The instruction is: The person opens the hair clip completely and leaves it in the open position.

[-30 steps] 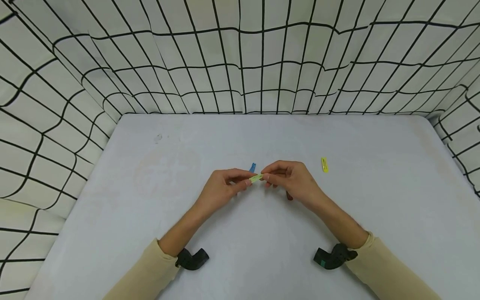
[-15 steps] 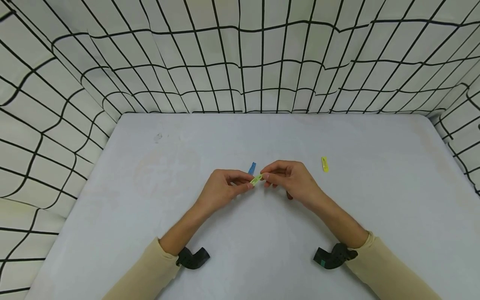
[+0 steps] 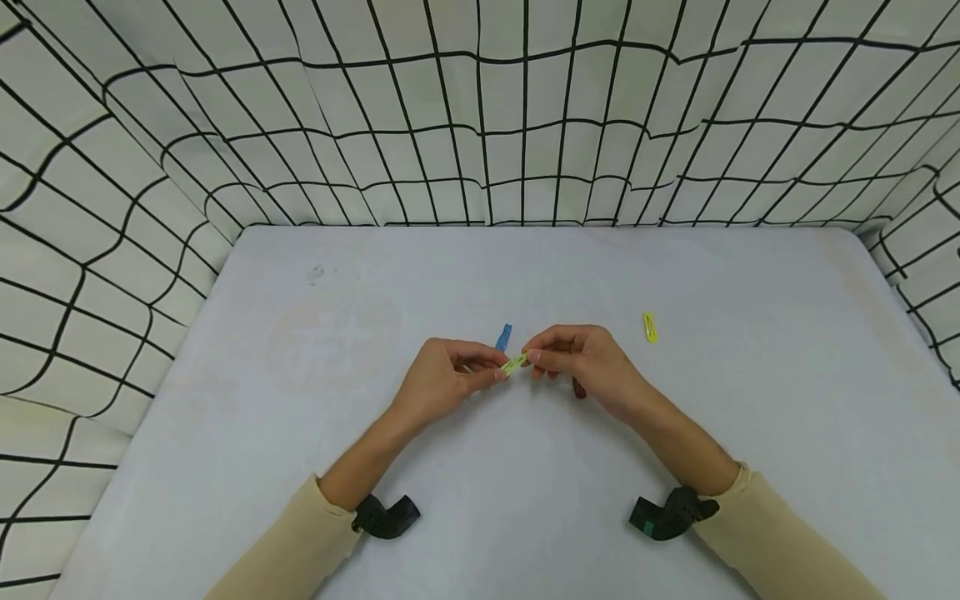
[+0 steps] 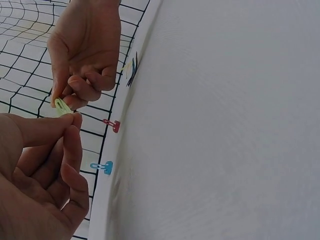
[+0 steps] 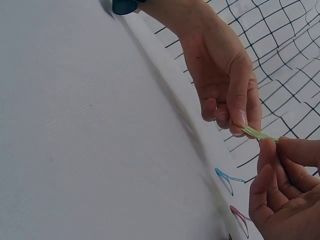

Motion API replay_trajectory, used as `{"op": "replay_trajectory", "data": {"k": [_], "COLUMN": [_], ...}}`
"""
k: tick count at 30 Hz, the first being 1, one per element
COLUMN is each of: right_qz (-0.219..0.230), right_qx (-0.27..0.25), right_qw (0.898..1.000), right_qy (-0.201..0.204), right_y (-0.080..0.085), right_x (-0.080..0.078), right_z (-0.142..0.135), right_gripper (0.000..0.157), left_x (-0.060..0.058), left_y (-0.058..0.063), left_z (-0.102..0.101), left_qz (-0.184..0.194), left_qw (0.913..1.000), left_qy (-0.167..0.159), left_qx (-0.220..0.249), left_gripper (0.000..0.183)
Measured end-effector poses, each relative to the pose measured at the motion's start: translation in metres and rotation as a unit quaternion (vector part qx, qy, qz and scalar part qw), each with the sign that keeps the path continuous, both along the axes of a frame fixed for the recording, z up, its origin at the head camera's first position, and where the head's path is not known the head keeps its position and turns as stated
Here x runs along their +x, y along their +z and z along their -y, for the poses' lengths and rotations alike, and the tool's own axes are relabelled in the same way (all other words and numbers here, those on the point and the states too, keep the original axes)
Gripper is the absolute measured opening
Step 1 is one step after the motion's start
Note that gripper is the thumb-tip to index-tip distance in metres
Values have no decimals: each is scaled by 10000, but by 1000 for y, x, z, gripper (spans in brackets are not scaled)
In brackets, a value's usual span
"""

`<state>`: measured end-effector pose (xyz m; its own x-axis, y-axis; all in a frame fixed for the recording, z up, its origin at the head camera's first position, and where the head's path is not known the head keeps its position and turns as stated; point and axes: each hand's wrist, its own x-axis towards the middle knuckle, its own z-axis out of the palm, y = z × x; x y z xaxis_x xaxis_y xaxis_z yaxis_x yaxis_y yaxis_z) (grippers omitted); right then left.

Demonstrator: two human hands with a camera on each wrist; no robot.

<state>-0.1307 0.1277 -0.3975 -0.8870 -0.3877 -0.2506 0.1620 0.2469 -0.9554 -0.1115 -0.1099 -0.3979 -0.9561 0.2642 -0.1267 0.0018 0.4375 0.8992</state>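
Observation:
A yellow-green plastic clip is held up between my two hands, off the table. My left hand pinches its near-left end between thumb and fingers. At the other end, the thumb and forefinger of my right hand pinch it too. In the right wrist view the clip spans the fingertips of both hands. A blue clip lies just beyond the hands. Partly hidden under the right hand is a dark red clip; the left wrist view shows a red clip more fully.
A yellow clip lies on the white table to the right of the hands. Black-and-white grid walls enclose the table's back and sides. Dark wrist-worn cameras sit at both sleeve cuffs.
The yellow-green clip has turned slightly between the fingers, showing more of its slotted face than a second ago. My right hand has lowered a little; the left hand is nearly still.

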Motion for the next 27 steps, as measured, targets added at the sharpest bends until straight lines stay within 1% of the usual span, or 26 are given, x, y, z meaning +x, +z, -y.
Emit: {"op": "replay_trajectory", "data": {"k": [4,9,21,27], "right_qz": [118,157,88,60], "right_qx": [-61,-93,-159,-153], "right_qw": [9999,9998,9998,9998], "right_qy": [4,12,54,95], "right_y": [0,-1,-2,-2], "right_x": [0,0,0,0], "right_z": [0,1,1,1], "right_gripper": [18,17,18,17], "left_x": [0,0,1,1], "left_y": [-1,-3,-6,-5], "left_z": [-1,-2,-4,-4], "left_qz": [14,48,59,122], "left_qw": [10000,10000,10000,9999], "left_qy": [9,38,27,-6], "left_qx": [-55,-51,-66,12], "left_gripper": [14,15,14,14]}}
